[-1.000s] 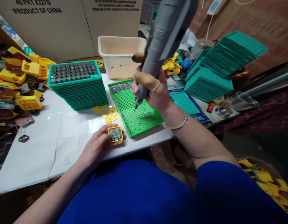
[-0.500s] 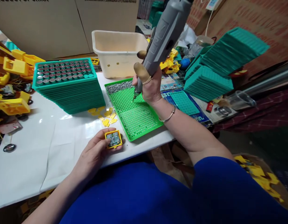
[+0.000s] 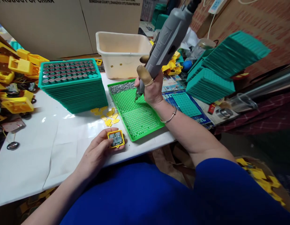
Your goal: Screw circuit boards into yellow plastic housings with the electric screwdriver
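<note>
L hand (image 3: 95, 151) nearly closed, thumb over & fingers under a sq. yellow plastic frame (image 3: 116, 139) w/ greyish board inside. R hand (image 3: 154, 89) wrapped round grey plastic elec. screwdriver (image 3: 167, 42), bit down over green perforated plastic tray (image 3: 145, 125) right of L hand; can't tell if touching. Brown cardboard box (image 3: 46, 31) beyond both hands: "DONGSHAN COUNTY, ZHANGZHOU CITY, FUJIAN PROVINCE", plus part-cropped "PRODUCT OF CHINA".

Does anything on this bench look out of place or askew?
Yes, mildly. At right, the upper teal tray stack tilts at an angle to the lower stack, and small yellow pieces lie scattered loose left of the green tray.
</note>
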`<state>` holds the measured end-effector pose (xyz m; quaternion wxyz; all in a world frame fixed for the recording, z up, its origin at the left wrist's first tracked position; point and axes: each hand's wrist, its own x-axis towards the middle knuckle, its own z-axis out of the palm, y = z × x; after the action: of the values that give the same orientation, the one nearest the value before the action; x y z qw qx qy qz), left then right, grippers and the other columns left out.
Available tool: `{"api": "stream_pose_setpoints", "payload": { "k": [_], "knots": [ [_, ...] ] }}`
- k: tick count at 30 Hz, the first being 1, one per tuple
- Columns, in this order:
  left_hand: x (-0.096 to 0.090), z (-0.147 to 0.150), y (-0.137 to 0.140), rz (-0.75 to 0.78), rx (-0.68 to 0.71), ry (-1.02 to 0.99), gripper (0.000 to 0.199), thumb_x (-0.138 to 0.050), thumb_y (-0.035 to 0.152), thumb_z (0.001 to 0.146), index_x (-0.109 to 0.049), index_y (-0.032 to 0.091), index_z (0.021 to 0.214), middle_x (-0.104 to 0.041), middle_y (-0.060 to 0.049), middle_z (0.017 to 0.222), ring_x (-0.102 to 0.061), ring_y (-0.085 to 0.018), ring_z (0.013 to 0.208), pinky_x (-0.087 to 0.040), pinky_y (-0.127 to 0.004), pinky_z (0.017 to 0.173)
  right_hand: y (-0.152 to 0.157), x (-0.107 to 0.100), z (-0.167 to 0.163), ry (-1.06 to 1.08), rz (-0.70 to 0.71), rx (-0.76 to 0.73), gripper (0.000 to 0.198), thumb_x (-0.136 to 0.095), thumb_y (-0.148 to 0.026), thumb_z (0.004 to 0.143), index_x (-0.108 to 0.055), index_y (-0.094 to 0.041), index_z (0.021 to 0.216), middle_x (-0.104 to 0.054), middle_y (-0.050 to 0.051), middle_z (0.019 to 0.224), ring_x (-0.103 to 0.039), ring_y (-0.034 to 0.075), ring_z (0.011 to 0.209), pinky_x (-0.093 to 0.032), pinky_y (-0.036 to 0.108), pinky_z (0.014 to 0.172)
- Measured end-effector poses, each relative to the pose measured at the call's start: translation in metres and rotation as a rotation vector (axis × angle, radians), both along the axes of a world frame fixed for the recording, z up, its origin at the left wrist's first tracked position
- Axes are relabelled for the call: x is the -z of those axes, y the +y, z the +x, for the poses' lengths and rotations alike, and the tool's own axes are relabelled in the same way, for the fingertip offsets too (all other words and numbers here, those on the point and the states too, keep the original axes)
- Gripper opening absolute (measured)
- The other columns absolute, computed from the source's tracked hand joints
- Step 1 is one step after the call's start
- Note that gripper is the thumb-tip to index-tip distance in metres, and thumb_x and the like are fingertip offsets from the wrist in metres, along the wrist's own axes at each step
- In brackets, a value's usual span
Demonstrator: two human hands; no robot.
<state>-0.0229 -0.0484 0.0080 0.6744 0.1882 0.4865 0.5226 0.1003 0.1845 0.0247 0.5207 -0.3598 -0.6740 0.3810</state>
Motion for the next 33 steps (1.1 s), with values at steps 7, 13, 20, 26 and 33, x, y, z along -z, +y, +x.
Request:
{"api": "stream_pose_setpoints", "payload": {
  "k": [7, 13, 20, 26, 33],
  "knots": [
    [0.000, 0.000, -0.001, 0.002, -0.003, 0.011, 0.035, -0.063, 0.024, 0.084, -0.059, 0.016, 0.118, -0.072, -0.009, 0.106, -0.069, -0.025, 0.103, -0.056, -0.037, 0.090, -0.002, 0.000, 0.000, 0.104, -0.005, -0.043, 0.056, -0.055, -0.075, 0.077, -0.051, -0.030, 0.109, -0.050, -0.005, 0.064, -0.053, 0.012, 0.054, -0.051, 0.030, 0.059],
    [0.002, 0.000, 0.002, 0.014, 0.002, -0.007, 0.033, -0.063, 0.023, 0.083, -0.059, 0.017, 0.115, -0.072, -0.009, 0.103, -0.069, -0.025, 0.099, -0.057, -0.039, 0.088, -0.001, 0.001, 0.000, 0.047, -0.004, -0.023, 0.063, -0.051, -0.080, 0.075, -0.046, -0.031, 0.115, -0.050, -0.003, 0.069, -0.052, 0.014, 0.057, -0.049, 0.033, 0.060],
    [0.000, 0.002, 0.004, -0.002, -0.050, -0.010, 0.035, -0.065, 0.021, 0.076, -0.061, 0.014, 0.110, -0.071, -0.009, 0.099, -0.070, -0.024, 0.093, -0.059, -0.038, 0.082, -0.022, -0.026, 0.003, 0.025, 0.077, -0.010, 0.057, -0.038, -0.084, 0.078, -0.049, -0.030, 0.095, -0.047, -0.002, 0.066, -0.054, 0.015, 0.058, -0.049, 0.034, 0.061],
    [0.000, 0.005, 0.004, 0.015, -0.059, -0.020, 0.032, -0.063, 0.018, 0.075, -0.061, 0.014, 0.107, -0.070, -0.007, 0.095, -0.070, -0.022, 0.088, -0.059, -0.041, 0.085, -0.097, -0.055, -0.003, 0.260, -0.016, -0.318, 0.042, -0.060, -0.067, 0.077, -0.042, -0.029, 0.078, -0.049, -0.005, 0.056, -0.051, 0.014, 0.048, -0.048, 0.032, 0.052],
    [0.002, 0.005, 0.004, 0.024, -0.079, -0.040, 0.033, -0.065, 0.017, 0.071, -0.061, 0.015, 0.104, -0.070, -0.006, 0.095, -0.069, -0.021, 0.088, -0.057, -0.046, 0.090, -0.132, -0.042, -0.012, 0.006, -0.127, -0.468, 0.052, -0.041, -0.077, 0.082, -0.049, -0.026, 0.091, -0.048, -0.001, 0.065, -0.053, 0.015, 0.052, -0.047, 0.033, 0.048]
  ]
}}
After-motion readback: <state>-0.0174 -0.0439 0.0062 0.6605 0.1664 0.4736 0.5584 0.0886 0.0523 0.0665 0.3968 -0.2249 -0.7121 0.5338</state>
